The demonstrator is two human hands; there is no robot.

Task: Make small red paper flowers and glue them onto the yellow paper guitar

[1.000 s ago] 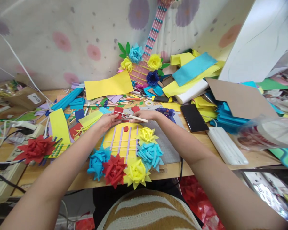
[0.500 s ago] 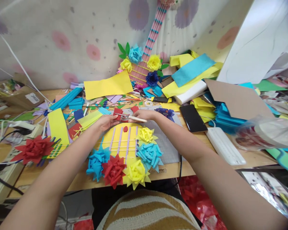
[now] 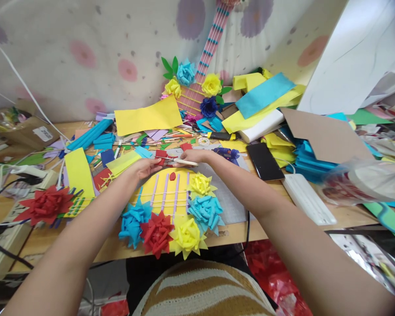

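Observation:
My left hand (image 3: 149,166) pinches a small piece of red paper (image 3: 161,155) between thumb and fingers. Around the white handle of a pair of scissors (image 3: 186,162), my right hand (image 3: 195,156) is closed, its blades reaching the red paper. Another red paper piece (image 3: 186,146) shows just behind the right hand. Below both hands lies a yellow paper guitar body (image 3: 148,191) with purple strips, pale strings and a small red piece near its top. Along its lower edge sit a red flower (image 3: 157,234), blue flowers (image 3: 206,210) and yellow flowers (image 3: 188,237).
A pink paper guitar (image 3: 208,55) leans against the wall behind. A blue glue gun (image 3: 226,153), black phone (image 3: 265,161) and white power strip (image 3: 308,199) lie to the right. Yellow sheets (image 3: 148,116) and scraps cover the back. Another red flower (image 3: 46,204) lies left.
The scissors and my right hand have shifted slightly left, and the blades look closer together at the red paper. My left hand stays nearly in place.

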